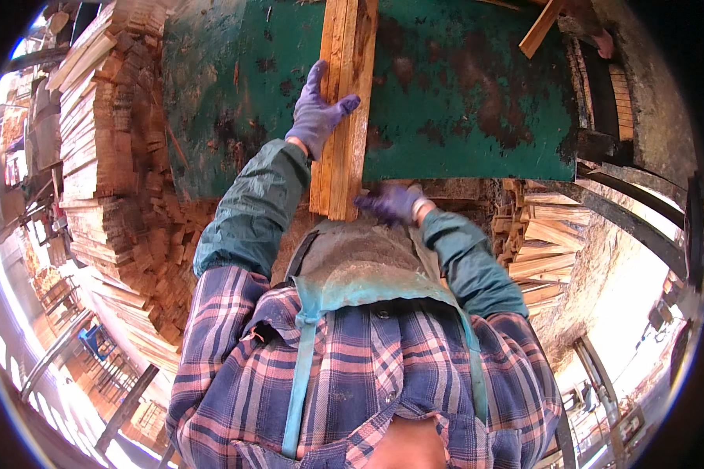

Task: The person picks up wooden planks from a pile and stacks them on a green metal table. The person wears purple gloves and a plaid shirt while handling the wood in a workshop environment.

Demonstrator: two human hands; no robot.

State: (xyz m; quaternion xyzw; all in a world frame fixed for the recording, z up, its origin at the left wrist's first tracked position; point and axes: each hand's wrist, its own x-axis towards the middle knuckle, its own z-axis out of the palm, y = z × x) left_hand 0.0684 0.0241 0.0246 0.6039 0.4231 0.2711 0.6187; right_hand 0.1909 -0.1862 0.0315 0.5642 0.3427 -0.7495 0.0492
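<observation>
Above the counter [461, 86], the left hand [318, 116] lay, fingers spread, on the boards [340, 168], which ran front to back across the counter's middle and overhung its near edge, where the right hand [395, 205], fingers too blurred to judge, was nearest their end.

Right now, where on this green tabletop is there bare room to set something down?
The widest bare patch of green tabletop lies right of the planks, this side of the wooden strip. A smaller one lies between the left hand and the tabletop's left edge. The middle is crowded: planks, left hand over them, right hand by their near end.
</observation>
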